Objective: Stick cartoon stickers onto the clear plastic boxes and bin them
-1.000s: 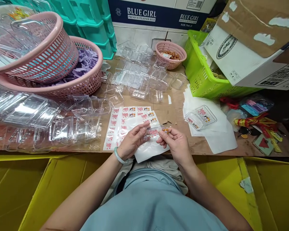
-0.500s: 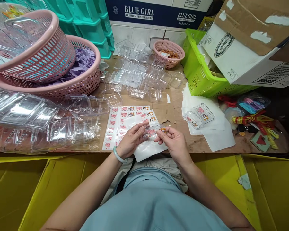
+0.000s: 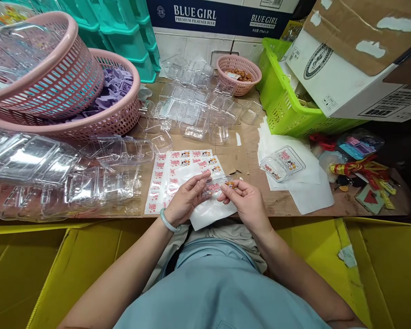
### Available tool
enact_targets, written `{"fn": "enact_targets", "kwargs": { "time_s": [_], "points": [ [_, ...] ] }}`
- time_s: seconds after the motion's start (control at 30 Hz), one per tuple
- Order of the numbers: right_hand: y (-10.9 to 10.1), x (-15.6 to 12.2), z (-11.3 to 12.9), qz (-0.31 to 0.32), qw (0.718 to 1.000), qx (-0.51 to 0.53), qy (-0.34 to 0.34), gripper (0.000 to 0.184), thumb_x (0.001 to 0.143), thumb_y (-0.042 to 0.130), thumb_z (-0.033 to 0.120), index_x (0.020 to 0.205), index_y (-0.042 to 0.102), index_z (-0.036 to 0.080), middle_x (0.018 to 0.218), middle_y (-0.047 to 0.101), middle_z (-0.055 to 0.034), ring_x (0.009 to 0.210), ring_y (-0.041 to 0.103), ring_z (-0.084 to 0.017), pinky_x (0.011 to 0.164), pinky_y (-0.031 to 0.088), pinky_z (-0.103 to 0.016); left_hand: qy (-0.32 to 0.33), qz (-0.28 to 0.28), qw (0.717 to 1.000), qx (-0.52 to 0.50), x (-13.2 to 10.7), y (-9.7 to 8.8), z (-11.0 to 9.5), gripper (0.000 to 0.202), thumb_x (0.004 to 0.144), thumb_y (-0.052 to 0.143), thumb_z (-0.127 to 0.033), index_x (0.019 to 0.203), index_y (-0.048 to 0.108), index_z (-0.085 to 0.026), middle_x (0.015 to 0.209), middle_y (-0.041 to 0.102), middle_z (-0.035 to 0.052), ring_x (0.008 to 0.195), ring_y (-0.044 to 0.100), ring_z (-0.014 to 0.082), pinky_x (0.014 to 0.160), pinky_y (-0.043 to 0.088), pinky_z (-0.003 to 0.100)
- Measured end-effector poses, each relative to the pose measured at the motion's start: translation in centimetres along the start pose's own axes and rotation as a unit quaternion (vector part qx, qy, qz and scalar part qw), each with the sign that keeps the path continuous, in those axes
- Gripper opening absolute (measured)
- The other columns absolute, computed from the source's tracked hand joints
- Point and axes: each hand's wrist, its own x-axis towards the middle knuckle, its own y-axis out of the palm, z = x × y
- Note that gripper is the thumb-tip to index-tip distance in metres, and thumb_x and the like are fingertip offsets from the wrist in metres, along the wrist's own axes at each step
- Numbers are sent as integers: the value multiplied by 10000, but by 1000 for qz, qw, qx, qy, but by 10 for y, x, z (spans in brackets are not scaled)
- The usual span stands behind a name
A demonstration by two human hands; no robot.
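In the head view, my left hand (image 3: 191, 195) grips a small clear plastic case (image 3: 205, 193) by its left side, thumb on top. Pink lettering (image 3: 213, 187) shows on the case's face. My right hand (image 3: 244, 201) is closed in a pinch at the right end, with an orange-and-white cat sticker (image 3: 229, 184) at its fingertips. Whether the sticker lies fully on the plastic is hidden by the fingers. Beneath both hands are sticker sheets (image 3: 156, 194) with pink lettering and cats, and a white backing sheet (image 3: 205, 218).
A stickered clear case (image 3: 285, 162) rests on white papers (image 3: 310, 196) to the right. Clear cases (image 3: 195, 109) are heaped behind, and more (image 3: 37, 160) lie left beside pink baskets (image 3: 133, 98). A green crate (image 3: 287, 107) and boxes (image 3: 349, 77) stand back right.
Both hands keep nearly the same hold on the case. My right fingertips have shifted very slightly left at the cat sticker. The whole view has drifted a little.
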Motion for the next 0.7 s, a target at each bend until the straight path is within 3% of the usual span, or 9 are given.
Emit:
{"fn": "enact_targets", "kwargs": {
  "time_s": [0.33,0.47,0.53,0.63,0.7],
  "points": [
    [1,0,-5,-8,999,-32,-12,287,771,714,459,783,652,180,645,714,-19,529,586,-120,537,449,-223,-1,-17,1000,9,-2,5,-2,436,808,697,-418,1195,636,-227,1224,612,88,1113,586,222,984,458,408],
    [2,-2,-9,-29,989,-128,-68,295,836,643,470,735,616,194,616,685,-7,511,569,-126,524,422,-234,16,-42,996,73,-3,10,0,498,724,786,-327,1187,629,-233,1240,617,75,1104,586,215,972,458,364],
    [1,-1,-13,-67,955,-239,-160,304,872,605,447,689,600,205,590,649,-8,521,552,-134,544,414,-251,28,-51,994,91,-2,10,2,520,690,810,-306,1173,633,-226,1208,639,72,1070,601,204,966,458,346],
    [-4,4,-21,-111,865,-380,-308,266,902,578,377,687,603,222,620,619,-32,591,550,-160,612,417,-283,35,-55,993,95,0,10,5,540,682,813,-319,1181,628,-222,1166,662,71,1043,615,198,965,461,340],
    [-9,9,-28,-127,833,-409,-349,254,912,563,342,686,578,228,624,588,-34,610,540,-164,636,421,-292,33,-62,993,98,1,9,6,541,679,813,-324,1177,629,-221,1154,668,69,1038,619,202,965,465,347]
  ]
}}
